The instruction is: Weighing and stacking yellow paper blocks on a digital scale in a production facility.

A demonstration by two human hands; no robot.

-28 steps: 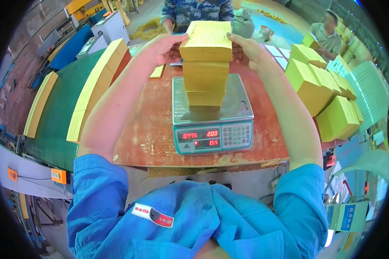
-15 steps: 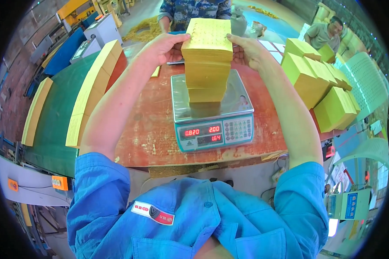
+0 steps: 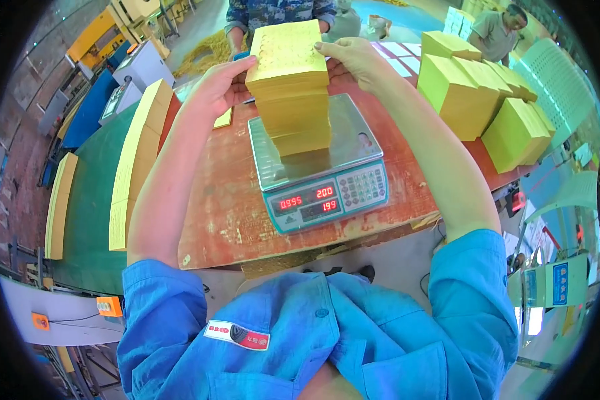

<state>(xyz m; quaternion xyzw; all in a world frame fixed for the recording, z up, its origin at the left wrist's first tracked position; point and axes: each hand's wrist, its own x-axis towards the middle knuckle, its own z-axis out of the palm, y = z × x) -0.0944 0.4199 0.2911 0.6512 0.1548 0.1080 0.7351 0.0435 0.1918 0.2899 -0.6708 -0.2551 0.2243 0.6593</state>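
Note:
A tall stack of yellow paper sheets (image 3: 291,100) stands on the metal pan of a teal and white weighing scale (image 3: 355,133). Its top face bears rows of round marks. My left hand (image 3: 221,85) grips the upper left side of the stack, thumb along the top edge and fingers curled behind. On the opposite side, my right hand (image 3: 357,63) holds the upper right corner, its thumb on the top edge. Fingertips of both hands are partly hidden. Red figures glow on the scale's front display.
The scale rests on a worn red tabletop (image 3: 227,213). More yellow paper stacks (image 3: 457,87) crowd the right. Long rows of yellow paper (image 3: 132,160) lie on a green surface (image 3: 90,220) at left. One person (image 3: 280,10) stands across the table; another person (image 3: 497,33) is at far right.
The view has shifted a little, so the stack and scale appear further left and tilted. The scale's red figures have changed. Both hands remain on the stack's upper sides.

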